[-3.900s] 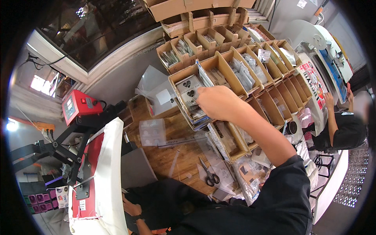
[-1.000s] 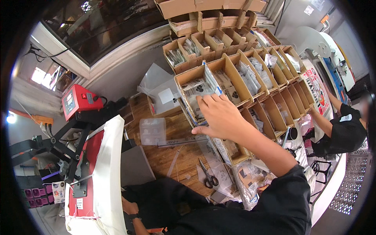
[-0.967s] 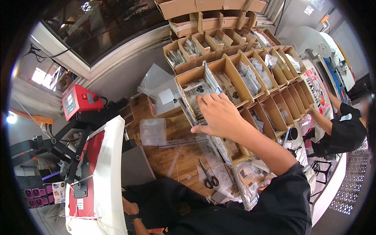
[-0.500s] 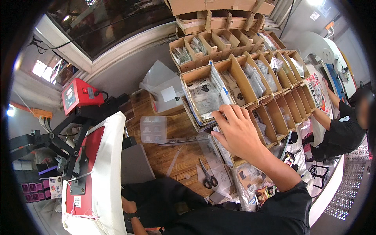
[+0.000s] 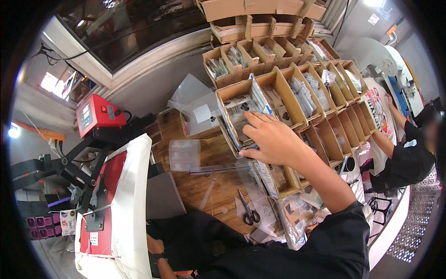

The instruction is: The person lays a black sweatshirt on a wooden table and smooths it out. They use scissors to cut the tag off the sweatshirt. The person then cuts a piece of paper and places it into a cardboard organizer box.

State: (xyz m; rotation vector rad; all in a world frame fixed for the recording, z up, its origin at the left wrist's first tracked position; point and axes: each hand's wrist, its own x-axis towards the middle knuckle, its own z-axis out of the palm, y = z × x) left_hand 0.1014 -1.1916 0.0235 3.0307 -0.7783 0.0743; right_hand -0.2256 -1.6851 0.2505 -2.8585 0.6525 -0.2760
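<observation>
My right hand [image 5: 274, 139] reaches over the front left compartment of a cardboard divider box [image 5: 281, 83]. Its fingers are apart and dip over the compartment's edge, with the thumb stretched out by the front wall. Under the fingertips lie clear plastic bags with black paw prints [image 5: 236, 103]; I see nothing lifted in the hand. Low on the left, my left hand [image 5: 155, 245], with a dark band at its wrist, rests beside the white-covered edge [image 5: 127, 204] of a red heat press [image 5: 100, 115]. The fingers of that hand are mostly hidden.
Black-handled scissors [image 5: 251, 215], paper offcuts and a clear printed sheet [image 5: 184, 155] lie on the wooden table [image 5: 190, 186]. More cardboard bins [image 5: 241, 58] stand behind. At the right, a person in black [image 5: 404, 158] handles a printed white bag [image 5: 378, 109].
My right hand has moved left and slightly down, its fingers now over the front left compartment and its thumb spread wider. The left hand stays by the press.
</observation>
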